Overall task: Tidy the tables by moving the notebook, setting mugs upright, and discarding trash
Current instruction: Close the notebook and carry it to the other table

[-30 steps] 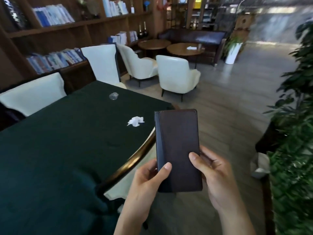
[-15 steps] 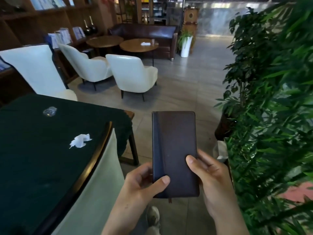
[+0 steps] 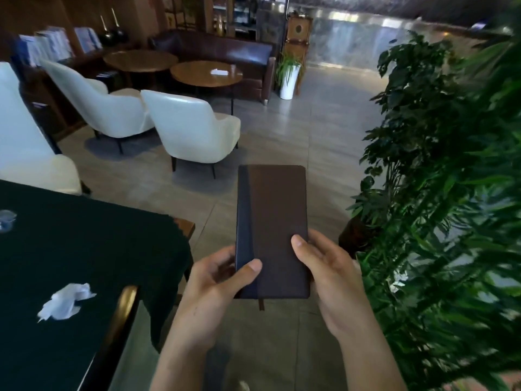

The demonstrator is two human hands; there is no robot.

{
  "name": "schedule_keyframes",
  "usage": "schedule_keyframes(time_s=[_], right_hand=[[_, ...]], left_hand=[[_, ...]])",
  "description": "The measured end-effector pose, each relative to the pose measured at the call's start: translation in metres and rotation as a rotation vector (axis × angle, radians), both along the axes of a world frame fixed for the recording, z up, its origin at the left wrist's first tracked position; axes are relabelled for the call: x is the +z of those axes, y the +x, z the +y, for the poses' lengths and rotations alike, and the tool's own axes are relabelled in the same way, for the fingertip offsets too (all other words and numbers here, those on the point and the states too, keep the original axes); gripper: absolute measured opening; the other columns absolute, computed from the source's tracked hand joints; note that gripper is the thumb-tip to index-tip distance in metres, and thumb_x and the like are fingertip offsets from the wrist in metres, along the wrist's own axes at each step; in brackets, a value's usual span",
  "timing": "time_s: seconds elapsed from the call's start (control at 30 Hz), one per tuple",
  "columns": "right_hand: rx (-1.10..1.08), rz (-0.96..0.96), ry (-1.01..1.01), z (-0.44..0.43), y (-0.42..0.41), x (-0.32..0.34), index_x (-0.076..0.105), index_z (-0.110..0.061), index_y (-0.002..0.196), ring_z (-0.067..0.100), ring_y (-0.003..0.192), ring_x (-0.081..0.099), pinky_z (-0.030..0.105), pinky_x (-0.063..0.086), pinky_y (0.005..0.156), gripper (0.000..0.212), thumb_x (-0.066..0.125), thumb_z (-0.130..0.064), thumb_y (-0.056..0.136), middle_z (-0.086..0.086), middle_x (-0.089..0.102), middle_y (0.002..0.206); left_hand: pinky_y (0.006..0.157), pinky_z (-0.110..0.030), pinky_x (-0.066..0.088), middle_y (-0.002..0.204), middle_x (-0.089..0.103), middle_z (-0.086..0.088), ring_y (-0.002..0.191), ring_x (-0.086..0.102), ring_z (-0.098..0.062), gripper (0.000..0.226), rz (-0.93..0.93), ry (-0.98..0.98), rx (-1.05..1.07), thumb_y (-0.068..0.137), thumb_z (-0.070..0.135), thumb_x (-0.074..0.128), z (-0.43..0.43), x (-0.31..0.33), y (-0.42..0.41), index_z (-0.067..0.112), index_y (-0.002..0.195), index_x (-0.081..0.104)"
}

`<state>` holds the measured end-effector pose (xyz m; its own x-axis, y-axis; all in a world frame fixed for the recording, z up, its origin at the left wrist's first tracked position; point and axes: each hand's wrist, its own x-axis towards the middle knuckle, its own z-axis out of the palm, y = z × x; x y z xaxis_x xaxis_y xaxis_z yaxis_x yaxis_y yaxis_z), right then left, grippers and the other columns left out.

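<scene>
I've got the notebook [image 3: 272,232] in both hands, closed, held long-ways out in front over the floor [image 3: 310,142], off the table. Left hand [image 3: 217,280] clamps the near-left corner, thumb on the cover by the spine, fingers underneath. Right hand [image 3: 332,275] grasps the near-right edge, thumb pressed on the cover. A ribbon marker [image 3: 261,303] hangs off the near end.

Green table [image 3: 84,263] sits at 9 o'clock from the notebook, with a crumpled tissue [image 3: 66,301] on it at about 8 o'clock and a clear plastic scrap [image 3: 6,219] near the frame's left edge. No mugs in view. Big plant [image 3: 451,207] is close at 3 o'clock. Two round tables [image 3: 205,73] stand far off at 11 o'clock past the white armchairs [image 3: 189,131], one with something white and flat on it.

Step in hand, my read: carry the notebook to its drop spot. Where that is I can't tell from here; the round tables are a guess.

To do it well:
- Keep both thumbs on the cover so it stays shut and level.
- Steer left of the plant leaves at 3 o'clock and go between the plant and the nearer armchair.
- Watch that the ribbon doesn't snag.
- Set it down flat, square to the edge, then let go.
- Tissue and plastic scrap look like the trash, so come back for those afterwards.
</scene>
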<state>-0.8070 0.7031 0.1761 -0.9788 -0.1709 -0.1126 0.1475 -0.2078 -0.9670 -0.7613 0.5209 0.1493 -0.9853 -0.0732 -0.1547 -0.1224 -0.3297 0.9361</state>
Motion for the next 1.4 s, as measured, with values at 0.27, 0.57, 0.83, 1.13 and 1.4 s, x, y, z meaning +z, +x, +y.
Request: schedule_keyframes(time_s=[0.27,0.57,0.83,1.13,1.4], right_hand=[[0.077,-0.030,0.061,-0.007,-0.083,-0.018,0.082,-0.031,0.105,0.015,0.102,0.079,0.025,0.063,0.087,0.018,0.071,-0.021,0.095,0.000,0.084,0.107],[0.190,-0.055,0.080,-0.020,-0.205,-0.043,0.076,-0.015,0.118,0.021,0.103,0.078,0.036,0.059,0.089,0.023,0.071,-0.011,0.097,0.008,0.083,0.106],[0.444,-0.071,-0.002,-0.052,-0.324,-0.046,0.078,-0.015,0.112,0.020,0.101,0.080,0.024,0.062,0.083,0.022,0.068,-0.003,0.097,0.006,0.084,0.105],[0.755,-0.149,0.013,-0.135,-0.366,-0.072,0.082,-0.028,0.093,0.011,0.098,0.080,0.015,0.059,0.077,0.028,0.071,-0.003,0.095,-0.004,0.085,0.100],[0.926,-0.247,0.090,-0.244,-0.345,-0.121,0.076,-0.015,0.117,0.016,0.105,0.078,0.027,0.062,0.091,0.023,0.072,-0.008,0.095,0.003,0.084,0.108]], left_hand=[[0.088,-0.041,0.065,0.117,0.083,-0.013,0.109,0.079,-0.032,0.043,-0.020,-0.018,0.098,0.078,0.036,0.085,-0.018,-0.001,-0.081,0.019,0.116,0.083],[0.087,-0.036,0.062,0.117,0.083,-0.013,0.108,0.078,-0.033,0.046,-0.068,-0.072,0.246,0.076,0.044,0.082,-0.017,-0.018,-0.167,0.020,0.116,0.084],[0.069,-0.023,0.063,0.106,0.084,-0.010,0.090,0.081,-0.021,0.039,-0.156,-0.043,0.515,0.076,0.046,0.082,-0.020,-0.021,-0.247,0.023,0.108,0.085],[0.069,-0.025,0.064,0.107,0.084,-0.009,0.094,0.082,-0.019,0.032,-0.206,0.052,0.868,0.079,0.041,0.083,-0.032,-0.037,-0.239,0.025,0.107,0.085],[0.070,-0.024,0.061,0.094,0.081,-0.005,0.079,0.074,-0.014,0.035,-0.287,0.108,1.126,0.079,0.034,0.086,-0.092,-0.078,-0.210,0.018,0.110,0.084]])
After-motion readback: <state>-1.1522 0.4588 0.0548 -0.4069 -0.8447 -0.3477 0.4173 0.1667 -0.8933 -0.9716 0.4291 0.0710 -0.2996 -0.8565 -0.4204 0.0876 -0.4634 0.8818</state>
